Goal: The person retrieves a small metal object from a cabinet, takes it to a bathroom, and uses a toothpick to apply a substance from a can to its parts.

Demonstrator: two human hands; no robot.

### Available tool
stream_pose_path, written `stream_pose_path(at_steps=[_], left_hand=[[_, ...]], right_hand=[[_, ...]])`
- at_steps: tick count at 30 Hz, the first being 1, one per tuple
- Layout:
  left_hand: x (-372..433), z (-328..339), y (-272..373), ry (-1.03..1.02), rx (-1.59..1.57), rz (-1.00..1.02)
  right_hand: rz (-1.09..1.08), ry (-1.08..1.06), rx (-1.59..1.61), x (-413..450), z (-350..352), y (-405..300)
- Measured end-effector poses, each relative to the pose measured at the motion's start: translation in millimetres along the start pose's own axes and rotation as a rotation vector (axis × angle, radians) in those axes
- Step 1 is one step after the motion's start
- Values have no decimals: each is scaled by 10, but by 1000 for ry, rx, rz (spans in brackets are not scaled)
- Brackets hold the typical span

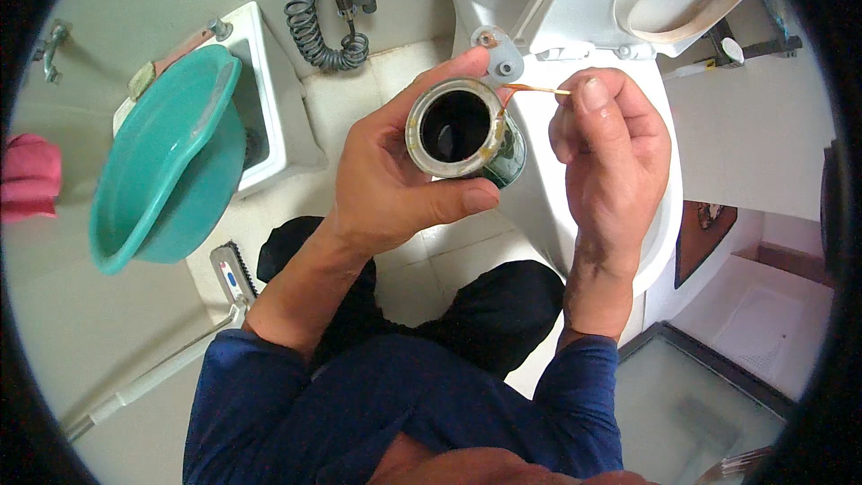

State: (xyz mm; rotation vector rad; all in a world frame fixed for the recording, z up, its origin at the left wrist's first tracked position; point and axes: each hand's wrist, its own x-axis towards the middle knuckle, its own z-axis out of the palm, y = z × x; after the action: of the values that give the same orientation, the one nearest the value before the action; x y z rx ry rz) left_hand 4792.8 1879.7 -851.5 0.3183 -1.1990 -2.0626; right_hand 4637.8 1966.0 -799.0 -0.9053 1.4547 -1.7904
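My left hand (384, 188) is wrapped around a small open metal can (463, 168) with a green side. Its mouth faces up towards me, and yellowish residue marks the rim. The inside looks dark, so how full it is cannot be told. Between the thumb and fingers of my right hand (609, 141) is a thin stick (549, 89). Its far end is coated orange-brown, and a sticky strand (506, 102) runs from it to the can's rim. Beyond the left fingertips lies a grey plate with two bolts (506, 54), over the white toilet bowl (539, 182).
The toilet lid and seat (572, 7) are raised. A coiled hose with a sprayer (303, 20) hangs at the back wall. At left, a green basin (168, 168) leans in a white sink (286, 114), above a long-handled brush (232, 273). A glass-topped surface (687, 411) lies right.
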Motion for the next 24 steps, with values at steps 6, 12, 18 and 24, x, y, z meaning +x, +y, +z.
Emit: stream_pose_path(at_steps=[6,12,18,24], left_hand=[[-18,-19,-22,-33,-18,-10],[2,-11,-21,-25,6,-4],[14,-76,-90,-107,305,154],[12,-100,-92,-99,427,242]], right_hand=[[-5,4,88,83,-50,-27],[-148,-66,-114,46,-36,-143],[-272,-99,-217,120,73,-265],[-355,31,-266,122,162,-411]])
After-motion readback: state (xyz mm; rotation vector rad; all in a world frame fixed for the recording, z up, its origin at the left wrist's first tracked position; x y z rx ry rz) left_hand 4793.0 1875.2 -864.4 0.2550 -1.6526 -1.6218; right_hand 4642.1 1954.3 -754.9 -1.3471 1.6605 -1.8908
